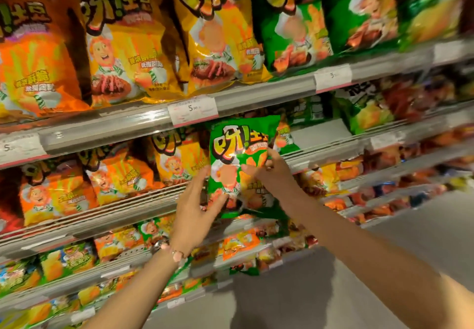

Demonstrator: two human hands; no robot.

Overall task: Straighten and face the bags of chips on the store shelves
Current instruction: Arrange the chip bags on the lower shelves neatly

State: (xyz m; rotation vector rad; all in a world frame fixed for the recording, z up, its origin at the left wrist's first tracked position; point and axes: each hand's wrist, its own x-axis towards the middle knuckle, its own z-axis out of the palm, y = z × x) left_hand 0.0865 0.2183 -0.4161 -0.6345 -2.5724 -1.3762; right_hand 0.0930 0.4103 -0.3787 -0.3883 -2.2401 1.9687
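Head view: glossy, crinkled foil-plastic green chip bag [239, 164], pillow-shaped, held upright at frame centre, in front of the second shelf [331, 146] edge, face toward camera. Left hand [196, 204] reaches up from lower left, thumb curled onto the bag's lower-left face, fingers wrapped behind its left edge. Right hand [272, 172] comes in from lower right, pinching the bag's right edge near mid-height between thumb and fingers. Both forearms bare; beaded bracelet [170, 250] with a pink bead on the left wrist.

Print on the held bag: big yellow "呀!土豆" logo, cartoon chef below; smaller text blurred.

Top shelf, upper frame: orange bags [38, 54] at left, yellow bags [215, 33] at centre, green bags [295, 21] at right, same logo, all shiny, standing, some leaning. Second shelf left of the held bag: smaller orange and yellow packs [115, 174], tilted. Grey metal shelf rails with white price tags [193, 110]; one reads "5.90". Lower shelves and right side too blurred to read.
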